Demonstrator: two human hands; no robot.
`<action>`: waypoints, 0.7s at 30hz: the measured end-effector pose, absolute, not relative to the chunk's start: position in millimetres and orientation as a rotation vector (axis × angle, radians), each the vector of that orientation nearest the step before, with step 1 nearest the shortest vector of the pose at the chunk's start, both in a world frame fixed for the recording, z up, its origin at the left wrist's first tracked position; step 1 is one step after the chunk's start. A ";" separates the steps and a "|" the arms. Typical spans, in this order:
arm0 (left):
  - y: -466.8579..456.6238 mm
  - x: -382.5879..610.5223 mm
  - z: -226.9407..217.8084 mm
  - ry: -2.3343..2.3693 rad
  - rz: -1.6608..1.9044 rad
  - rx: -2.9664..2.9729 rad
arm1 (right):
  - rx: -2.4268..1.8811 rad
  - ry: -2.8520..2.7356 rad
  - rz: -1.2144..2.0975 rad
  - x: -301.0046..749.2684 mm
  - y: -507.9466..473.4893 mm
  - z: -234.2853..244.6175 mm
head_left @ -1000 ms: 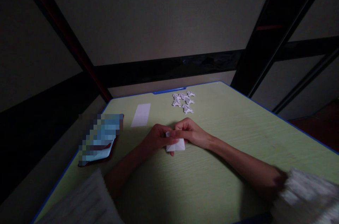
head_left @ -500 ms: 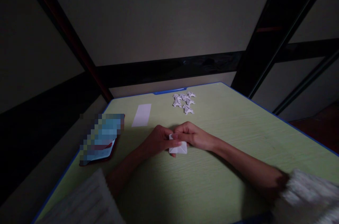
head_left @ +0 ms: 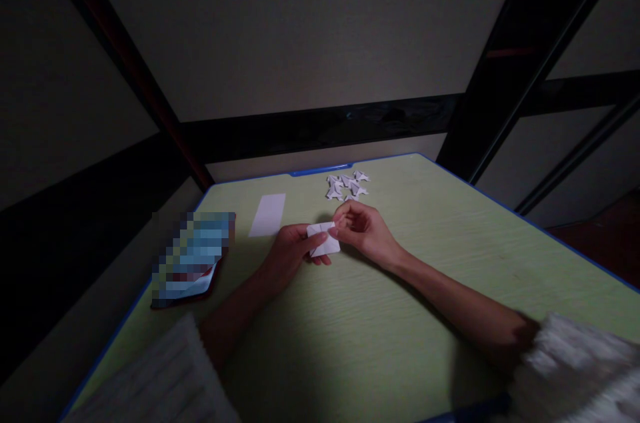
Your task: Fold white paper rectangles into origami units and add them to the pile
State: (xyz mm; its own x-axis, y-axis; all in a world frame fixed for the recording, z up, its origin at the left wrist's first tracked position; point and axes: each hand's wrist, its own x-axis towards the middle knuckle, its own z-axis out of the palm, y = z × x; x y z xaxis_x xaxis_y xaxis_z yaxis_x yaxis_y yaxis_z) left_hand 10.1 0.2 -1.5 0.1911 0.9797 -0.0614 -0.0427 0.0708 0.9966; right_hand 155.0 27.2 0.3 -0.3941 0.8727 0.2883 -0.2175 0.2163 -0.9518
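Note:
Between my two hands, a little above the table, is a small folded piece of white paper [head_left: 326, 247] with crease lines across it. My left hand [head_left: 295, 246] pinches it from the left, thumb on top and fingers underneath. The thumb and forefinger of my right hand [head_left: 365, 231] close on its upper right corner. Just beyond my right hand lie several folded white paper figures [head_left: 345, 181] in a cluster; the nearest is partly hidden behind that hand.
A flat white strip of paper [head_left: 269, 213] lies at the back left of the pale green table [head_left: 400, 343]. At the left edge rests a tablet-like device [head_left: 200, 286] with a dark red border, its screen blurred out. Blue trim [head_left: 320, 171] edges the table, against a panelled wall.
Both hands have moved up and away from me with the folded paper. My right hand has shifted to the paper's upper right corner, uncovering more of it and now covering part of the nearest figure.

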 end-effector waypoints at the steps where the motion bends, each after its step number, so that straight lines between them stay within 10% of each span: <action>1: 0.1 10.9 -0.7 1.066 1.052 1.192 | -0.659 -1.500 1.376 155.3 27.9 0.1; 21: 1.5 11.2 -3.2 1.137 1.124 1.242 | -0.811 -1.345 1.530 150.2 23.6 4.3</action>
State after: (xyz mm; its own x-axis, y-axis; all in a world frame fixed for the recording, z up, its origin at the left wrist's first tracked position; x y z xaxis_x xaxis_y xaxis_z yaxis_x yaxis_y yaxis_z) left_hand 11.2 1.5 -3.2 0.1029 0.9946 -0.0149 -0.0037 0.0154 0.9999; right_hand 150.2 23.6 4.3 -0.3663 0.9261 0.0902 -0.2085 0.0128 -0.9779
